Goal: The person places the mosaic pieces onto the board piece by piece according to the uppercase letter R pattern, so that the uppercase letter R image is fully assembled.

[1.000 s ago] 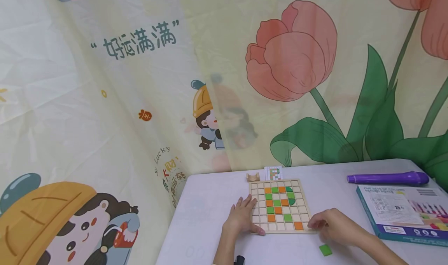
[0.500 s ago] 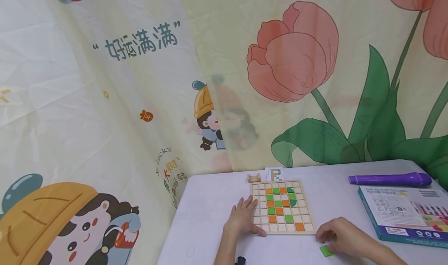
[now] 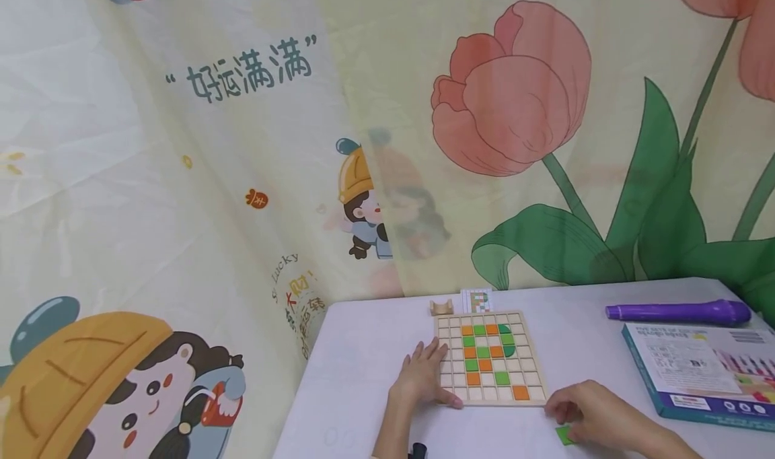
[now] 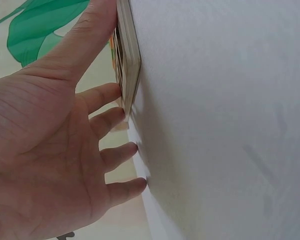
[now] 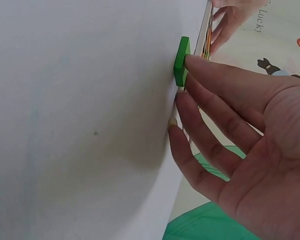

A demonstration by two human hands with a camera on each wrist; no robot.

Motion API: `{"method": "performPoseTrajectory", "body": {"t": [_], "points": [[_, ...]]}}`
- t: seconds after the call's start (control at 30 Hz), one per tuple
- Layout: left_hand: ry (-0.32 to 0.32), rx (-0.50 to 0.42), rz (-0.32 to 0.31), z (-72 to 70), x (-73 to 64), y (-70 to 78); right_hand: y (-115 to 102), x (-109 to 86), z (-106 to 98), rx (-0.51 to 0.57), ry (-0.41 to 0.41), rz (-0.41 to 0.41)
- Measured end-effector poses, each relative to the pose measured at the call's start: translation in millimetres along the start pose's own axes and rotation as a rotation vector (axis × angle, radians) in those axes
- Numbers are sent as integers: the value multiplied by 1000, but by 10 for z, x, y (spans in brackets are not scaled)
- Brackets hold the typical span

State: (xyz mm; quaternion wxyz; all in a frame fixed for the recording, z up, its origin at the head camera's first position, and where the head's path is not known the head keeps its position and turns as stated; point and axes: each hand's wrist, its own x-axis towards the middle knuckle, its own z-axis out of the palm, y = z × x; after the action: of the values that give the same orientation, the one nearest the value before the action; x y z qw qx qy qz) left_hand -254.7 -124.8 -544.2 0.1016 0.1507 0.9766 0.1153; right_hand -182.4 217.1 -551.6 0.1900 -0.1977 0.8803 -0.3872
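A square wooden grid board [image 3: 531, 365] lies on the table, with orange, light green and dark green pieces in some cells. My left hand [image 3: 418, 377] steadies it, fingers spread along its left side and thumb at the near left corner. In the left wrist view those fingers [image 4: 107, 122] are nearly straight against the board's edge. My right hand [image 3: 596, 412], fingers loosely bent, is just beyond the board's near right corner. Its thumb touches a light green square tile [image 5: 181, 62], which lies on the table in the head view, partly covered by the hand.
Behind the board are a small wooden holder [image 3: 441, 307] and a pattern card [image 3: 478, 301]. A purple marker-shaped object [image 3: 675, 311] and a flat printed box [image 3: 696, 371] lie on the right. Something black [image 3: 418, 451] shows at the bottom edge. Printed curtains hang behind the table.
My right hand has come away from the board's near right corner, towards me, and its thumb has reached the green tile. My left hand stays at the board.
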Motion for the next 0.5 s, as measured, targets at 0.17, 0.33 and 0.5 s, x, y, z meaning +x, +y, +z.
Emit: {"method": "performPoseTrajectory", "body": {"t": [0.17,0.33,0.5], "points": [[-10,16,7,-4,-12,23,24,-31,55,53,-19,17],[-4,16,-11,-14,-27,25,0,-20,93,50,-37,-18],[4,-8,-8,-17,-21,13,-39,-27,112,44,-58,20]]}}
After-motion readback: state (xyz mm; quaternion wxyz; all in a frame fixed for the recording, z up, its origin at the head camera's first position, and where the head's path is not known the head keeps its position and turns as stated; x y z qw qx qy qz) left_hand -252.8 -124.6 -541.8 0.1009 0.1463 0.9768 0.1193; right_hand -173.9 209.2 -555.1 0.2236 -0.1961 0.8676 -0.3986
